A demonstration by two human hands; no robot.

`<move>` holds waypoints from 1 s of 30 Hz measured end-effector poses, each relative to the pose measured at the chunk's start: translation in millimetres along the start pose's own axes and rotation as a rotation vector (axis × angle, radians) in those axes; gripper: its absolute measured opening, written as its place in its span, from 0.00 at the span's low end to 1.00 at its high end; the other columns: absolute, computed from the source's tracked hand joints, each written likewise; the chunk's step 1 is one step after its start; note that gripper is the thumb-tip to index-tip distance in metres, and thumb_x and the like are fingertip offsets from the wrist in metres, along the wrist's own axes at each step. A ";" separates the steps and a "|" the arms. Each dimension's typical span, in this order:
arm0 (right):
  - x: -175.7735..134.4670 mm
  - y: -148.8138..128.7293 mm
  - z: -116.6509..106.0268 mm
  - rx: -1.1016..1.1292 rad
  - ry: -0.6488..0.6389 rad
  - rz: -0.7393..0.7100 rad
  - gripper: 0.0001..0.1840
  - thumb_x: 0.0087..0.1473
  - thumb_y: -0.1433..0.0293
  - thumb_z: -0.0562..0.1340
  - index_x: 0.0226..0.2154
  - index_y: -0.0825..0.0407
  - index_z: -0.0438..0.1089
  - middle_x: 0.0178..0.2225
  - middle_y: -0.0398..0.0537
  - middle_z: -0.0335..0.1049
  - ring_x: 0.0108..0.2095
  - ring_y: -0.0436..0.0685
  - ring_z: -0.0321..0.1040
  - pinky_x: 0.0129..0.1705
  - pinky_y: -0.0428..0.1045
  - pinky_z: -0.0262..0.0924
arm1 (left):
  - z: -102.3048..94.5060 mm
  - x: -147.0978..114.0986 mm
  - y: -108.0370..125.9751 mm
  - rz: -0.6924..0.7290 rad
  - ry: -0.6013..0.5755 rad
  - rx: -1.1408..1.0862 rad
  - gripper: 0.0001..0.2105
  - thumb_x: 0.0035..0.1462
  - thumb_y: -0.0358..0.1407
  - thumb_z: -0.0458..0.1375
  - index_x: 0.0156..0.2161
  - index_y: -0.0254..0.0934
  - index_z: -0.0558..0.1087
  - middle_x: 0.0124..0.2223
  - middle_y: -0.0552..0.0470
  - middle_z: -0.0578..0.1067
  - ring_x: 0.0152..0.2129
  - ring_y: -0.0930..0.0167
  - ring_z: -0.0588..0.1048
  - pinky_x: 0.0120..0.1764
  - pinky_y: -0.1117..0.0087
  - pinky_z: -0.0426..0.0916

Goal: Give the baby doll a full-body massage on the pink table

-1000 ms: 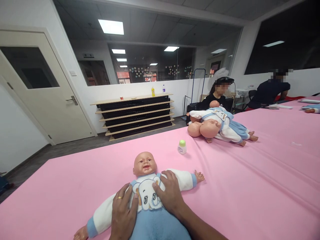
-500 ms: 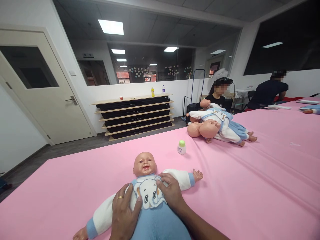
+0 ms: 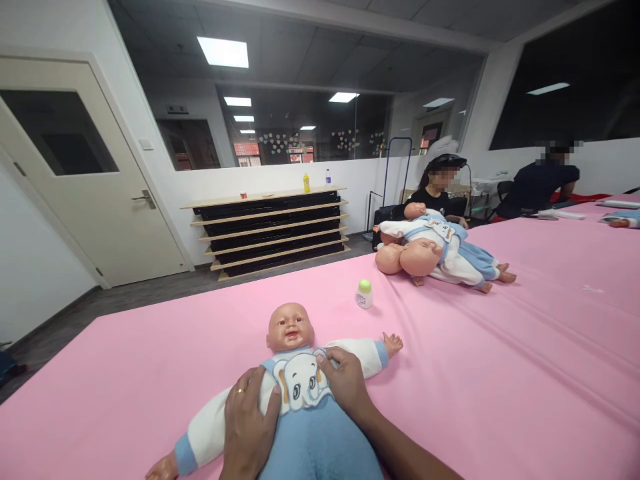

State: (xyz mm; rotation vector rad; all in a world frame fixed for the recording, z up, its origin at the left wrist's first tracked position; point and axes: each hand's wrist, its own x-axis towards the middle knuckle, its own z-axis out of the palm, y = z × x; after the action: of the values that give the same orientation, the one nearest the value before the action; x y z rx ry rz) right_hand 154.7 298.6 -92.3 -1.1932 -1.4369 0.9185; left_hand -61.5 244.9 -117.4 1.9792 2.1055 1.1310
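Note:
A baby doll (image 3: 320, 433) lies on its back on the pink table cover, head away from me and both arms spread. It wears a white and blue outfit with an elephant face (image 3: 300, 383) on the chest. My left hand (image 3: 250, 413) rests on the left side of the chest, fingers stretched out and thumb apart. On the other side, my right hand (image 3: 346, 380) lies against the chest near the shoulder, its fingers slightly bent and the thumb beside the elephant's ear. Beyond the doll's head stands a small white bottle with a green cap (image 3: 365, 293).
Several more dolls (image 3: 425, 250) lie piled at the table's far side. Behind them sits a person (image 3: 433, 197) with a head-worn device; another person (image 3: 540, 183) leans over the table farther right. A stack of boards (image 3: 270, 233) stands by the wall, and a door (image 3: 75, 200) is at left.
My right hand has shifted slightly, its fingers drawn in a little more. The elephant patch has moved slightly right and up under my hands. The doll's right-side arm has shifted slightly inward.

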 end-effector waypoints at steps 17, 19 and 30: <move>-5.0 -5.2 0.3 -0.096 0.034 -0.085 0.06 0.51 0.67 0.65 0.31 0.52 0.75 0.40 0.51 0.74 0.44 0.60 0.70 0.50 0.54 0.61 | -2.0 -0.8 7.1 0.020 0.038 -0.033 0.27 0.58 0.53 0.54 0.53 0.32 0.69 0.52 0.39 0.72 0.51 0.54 0.70 0.54 0.49 0.64; -5.6 -6.0 -0.3 -0.116 0.024 -0.102 0.07 0.50 0.67 0.65 0.32 0.52 0.76 0.40 0.51 0.74 0.44 0.60 0.69 0.51 0.54 0.62 | -1.2 -1.2 6.3 0.023 0.054 -0.036 0.27 0.57 0.52 0.55 0.53 0.33 0.69 0.53 0.39 0.72 0.52 0.54 0.70 0.55 0.48 0.64; -4.4 -0.8 0.4 -0.421 -0.111 -0.171 0.19 0.59 0.62 0.59 0.50 0.53 0.72 0.53 0.54 0.67 0.56 0.63 0.61 0.65 0.62 0.45 | -0.4 -3.1 7.7 0.047 0.064 -0.031 0.24 0.58 0.46 0.54 0.55 0.32 0.67 0.54 0.38 0.71 0.52 0.55 0.69 0.55 0.49 0.64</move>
State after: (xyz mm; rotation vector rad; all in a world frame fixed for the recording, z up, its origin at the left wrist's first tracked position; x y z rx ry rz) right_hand 154.2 294.2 -92.6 -1.3100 -1.8534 0.5868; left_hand -54.5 241.5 -114.5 2.0158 2.0678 1.2431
